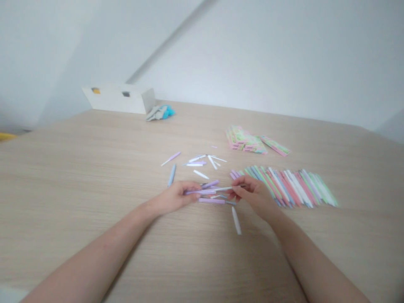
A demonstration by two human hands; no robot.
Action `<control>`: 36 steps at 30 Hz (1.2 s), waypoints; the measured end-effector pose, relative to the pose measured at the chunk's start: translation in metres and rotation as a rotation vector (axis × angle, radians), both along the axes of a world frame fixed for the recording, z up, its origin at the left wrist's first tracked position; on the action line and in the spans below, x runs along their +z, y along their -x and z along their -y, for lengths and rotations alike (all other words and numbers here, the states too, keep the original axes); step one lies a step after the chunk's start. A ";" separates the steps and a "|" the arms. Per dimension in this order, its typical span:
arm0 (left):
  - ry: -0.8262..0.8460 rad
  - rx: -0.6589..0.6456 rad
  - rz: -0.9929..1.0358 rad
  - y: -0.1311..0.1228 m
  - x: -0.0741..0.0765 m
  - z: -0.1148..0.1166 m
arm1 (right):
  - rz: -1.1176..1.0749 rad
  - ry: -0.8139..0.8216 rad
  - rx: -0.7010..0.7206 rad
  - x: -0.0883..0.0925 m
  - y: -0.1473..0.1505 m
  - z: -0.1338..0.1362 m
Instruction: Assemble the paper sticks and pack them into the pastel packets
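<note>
My left hand pinches a purple pen barrel that lies level and points right. From its right end runs a thin pale stick, like a pen refill, whose other end sits between the fingertips of my right hand. Below and behind them lie more pen parts, among them another purple barrel. A white pen piece rests nearer to me, and a grey-blue one lies just beyond my left hand. Fingers cover part of both held ends.
Loose white and purple pen parts are scattered beyond my hands. A long row of coloured pens lies to the right. Behind it are pink-and-green packets. At the back left stand a white box and a crumpled grey-and-blue item.
</note>
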State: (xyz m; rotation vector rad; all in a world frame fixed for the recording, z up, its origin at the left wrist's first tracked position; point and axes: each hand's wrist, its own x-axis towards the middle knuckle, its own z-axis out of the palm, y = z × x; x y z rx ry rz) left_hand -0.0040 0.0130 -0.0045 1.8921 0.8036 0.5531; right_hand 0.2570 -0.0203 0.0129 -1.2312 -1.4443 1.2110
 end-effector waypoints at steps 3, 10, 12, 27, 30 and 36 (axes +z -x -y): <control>-0.004 -0.001 0.002 0.000 0.000 0.000 | 0.051 -0.012 0.001 0.003 0.002 0.002; -0.005 0.002 0.055 0.000 0.000 0.000 | 0.014 -0.005 -0.006 0.004 0.010 0.004; -0.014 0.007 0.054 0.000 0.000 -0.001 | 0.002 -0.005 -0.004 0.001 0.010 0.004; 0.019 -0.001 0.062 -0.001 0.000 -0.003 | -0.094 0.018 -0.022 -0.005 0.007 0.000; 0.007 0.027 0.071 -0.001 0.000 -0.004 | -0.142 0.002 -0.046 -0.010 -0.002 -0.006; 0.014 0.200 0.100 -0.002 0.001 -0.004 | -0.113 0.042 0.026 -0.011 -0.011 -0.008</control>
